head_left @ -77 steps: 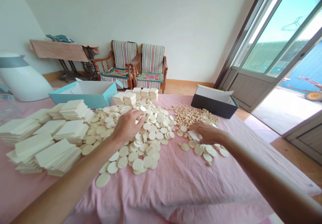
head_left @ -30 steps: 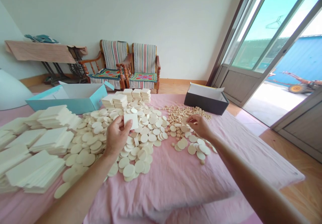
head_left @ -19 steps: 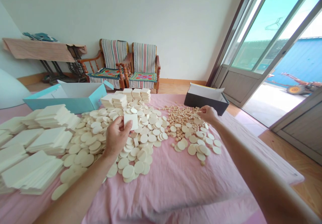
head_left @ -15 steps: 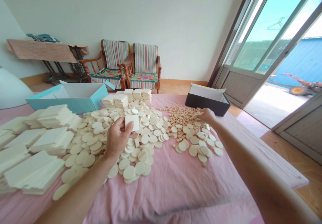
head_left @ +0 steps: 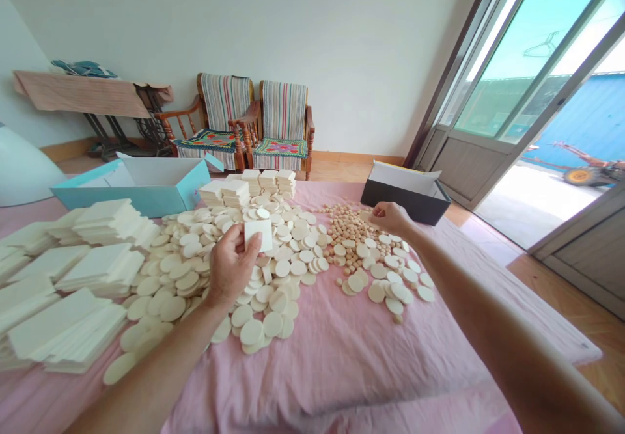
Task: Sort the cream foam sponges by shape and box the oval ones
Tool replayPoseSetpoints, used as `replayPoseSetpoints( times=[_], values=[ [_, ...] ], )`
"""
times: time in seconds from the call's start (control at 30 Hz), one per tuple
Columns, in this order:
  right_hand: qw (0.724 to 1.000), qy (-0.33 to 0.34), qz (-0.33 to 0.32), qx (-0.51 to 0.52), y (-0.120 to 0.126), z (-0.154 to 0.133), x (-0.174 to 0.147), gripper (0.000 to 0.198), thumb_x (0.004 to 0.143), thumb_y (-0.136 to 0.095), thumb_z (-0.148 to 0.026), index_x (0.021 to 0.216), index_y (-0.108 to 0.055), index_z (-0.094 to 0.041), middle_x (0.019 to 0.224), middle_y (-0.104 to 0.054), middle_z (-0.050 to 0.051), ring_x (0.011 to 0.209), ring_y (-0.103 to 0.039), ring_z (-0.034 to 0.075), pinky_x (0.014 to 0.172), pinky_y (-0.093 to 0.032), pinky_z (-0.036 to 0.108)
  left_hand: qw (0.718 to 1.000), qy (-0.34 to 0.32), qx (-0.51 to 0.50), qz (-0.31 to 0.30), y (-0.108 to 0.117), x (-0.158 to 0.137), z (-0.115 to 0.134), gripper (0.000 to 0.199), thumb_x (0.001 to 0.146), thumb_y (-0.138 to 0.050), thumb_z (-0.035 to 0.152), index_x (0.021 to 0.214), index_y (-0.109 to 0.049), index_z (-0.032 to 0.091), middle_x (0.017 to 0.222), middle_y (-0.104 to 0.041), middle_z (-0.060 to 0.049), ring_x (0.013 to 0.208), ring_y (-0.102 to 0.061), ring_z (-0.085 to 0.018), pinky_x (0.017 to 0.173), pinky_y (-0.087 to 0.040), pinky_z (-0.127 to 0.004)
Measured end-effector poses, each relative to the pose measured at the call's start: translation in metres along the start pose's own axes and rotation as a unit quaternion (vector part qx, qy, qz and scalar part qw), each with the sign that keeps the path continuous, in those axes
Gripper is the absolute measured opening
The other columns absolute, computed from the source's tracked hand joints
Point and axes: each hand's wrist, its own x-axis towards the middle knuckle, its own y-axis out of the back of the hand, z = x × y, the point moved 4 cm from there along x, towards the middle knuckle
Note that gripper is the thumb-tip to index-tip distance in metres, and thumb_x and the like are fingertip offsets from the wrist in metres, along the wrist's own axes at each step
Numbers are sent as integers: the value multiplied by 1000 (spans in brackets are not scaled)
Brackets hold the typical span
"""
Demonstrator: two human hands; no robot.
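Observation:
My left hand (head_left: pixel 233 261) is closed on a small cream square tile (head_left: pixel 258 233), held up over a heap of round cream discs (head_left: pixel 280 268). The thumb lies across the tile's lower part. My right hand (head_left: pixel 393 218) is pinched above the far right side of a pile of small wooden balls (head_left: pixel 344 229). A pale round disc (head_left: pixel 367 217) shows at its fingertips, partly hidden by the fingers. More loose discs (head_left: pixel 390 284) lie among and in front of the balls.
Stacks of larger cream square boards (head_left: pixel 68 330) fill the left side. Small square stacks (head_left: pixel 234 193) stand at the back. An open turquoise box (head_left: pixel 180 193) is at back left, an open black box (head_left: pixel 405 201) at back right. Pink cloth (head_left: pixel 332 356) covers the surface.
My right hand has drawn slightly left and up from the balls, and a pale disc now shows at its fingertips. My left hand still holds the square tile in nearly the same place.

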Motion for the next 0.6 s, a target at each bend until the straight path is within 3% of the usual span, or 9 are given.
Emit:
replayPoseSetpoints(
  times=[0.07,0.13,0.23,0.3,0.4,0.5,0.6],
  values=[
    [995,46,-52,73,-6,-32,-6,13,70,-64,-29,67,-61,-17,56,-61,0,51,-54,10,46,-37,19,1000,-7,5,-3,0,-2,-1,27,79,-60,41,91,-57,17,83,-70,-5,61,-65,-15,50,-51,-19],
    [971,99,-87,198,-7,-62,-12,17,75,-61,-32,78,-64,-15,61,-64,1,53,-56,10,48,-40,18,1000,-10,19,0,2,-3,-2,28,79,-60,42,93,-57,17,85,-71,-5,62,-65,-16,50,-51,-19],
    [937,149,-59,312,4,-77,-13,27,81,-56,-37,92,-63,-13,75,-68,5,62,-62,11,54,-45,20,999,-14,31,7,5,-5,-2,29,80,-59,42,93,-58,17,83,-70,-5,61,-65,-15,50,-51,-19],
    [961,132,-8,241,14,-62,-10,23,80,-56,-35,88,-64,-14,75,-68,5,64,-62,12,57,-45,21,999,-18,36,8,6,-5,-1,28,80,-59,42,93,-58,17,81,-70,-4,60,-64,-15,51,-51,-19],
    [997,72,29,1,21,-19,-8,14,75,-57,-26,73,-66,-16,68,-66,5,67,-62,16,59,-42,24,999,-18,37,0,4,-6,0,26,80,-59,41,91,-57,17,80,-69,-4,61,-65,-15,52,-52,-20],
    [986,22,-36,-163,13,21,-12,12,70,-55,-19,65,-66,-16,66,-64,6,69,-61,20,59,-39,26,1000,-6,7,-17,0,-8,0,26,79,-60,40,91,-56,17,82,-69,-5,64,-65,-16,53,-54,-21],
    [978,-15,-71,-196,1,47,-18,10,67,-55,-16,64,-64,-15,66,-63,7,68,-59,19,56,-37,26,999,7,-19,-28,-2,-9,-3,26,77,-62,38,91,-56,17,84,-69,-6,66,-66,-18,54,-56,-23]
  ],
)
